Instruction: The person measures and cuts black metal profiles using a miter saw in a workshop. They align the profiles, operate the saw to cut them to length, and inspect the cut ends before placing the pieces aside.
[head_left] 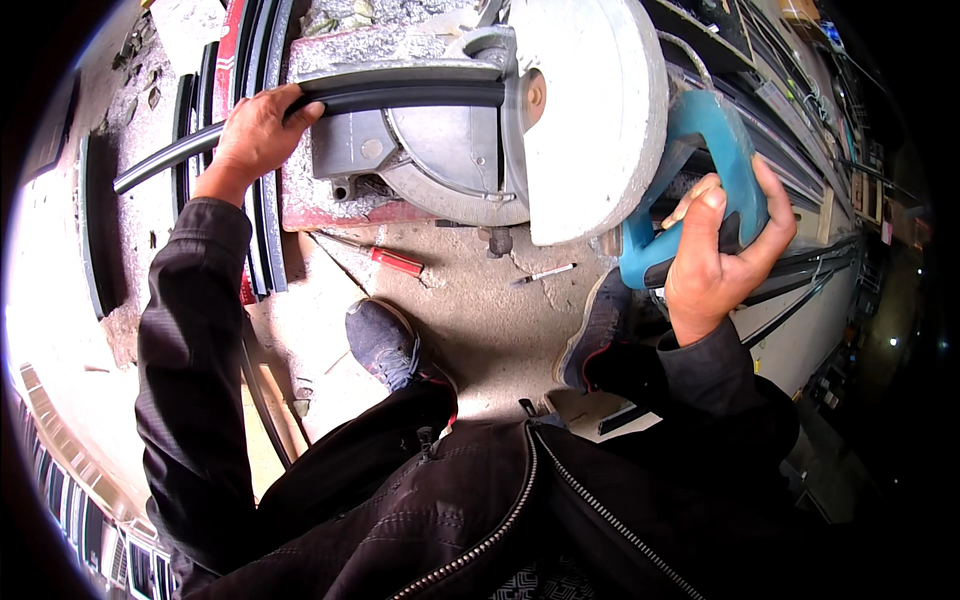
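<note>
A miter saw with a grey metal base (440,140) stands in front of me. Its large pale round blade guard (600,110) hides the blade. Along the saw's fence lies a long black profile strip (410,95), its free end sticking out to the left. My left hand (250,140) is closed over this strip left of the saw, thumb on top. My right hand (725,250) wraps round the teal saw handle (735,150) on the right. Where the strip's right end passes by the guard, I cannot see the cut point.
Several long dark profiles (265,210) lie at the left beside the saw, and more metal lengths (800,160) are stacked at the right. A red-handled tool (397,262) and a slim marker-like stick (545,273) rest on the floor near my shoes (385,340).
</note>
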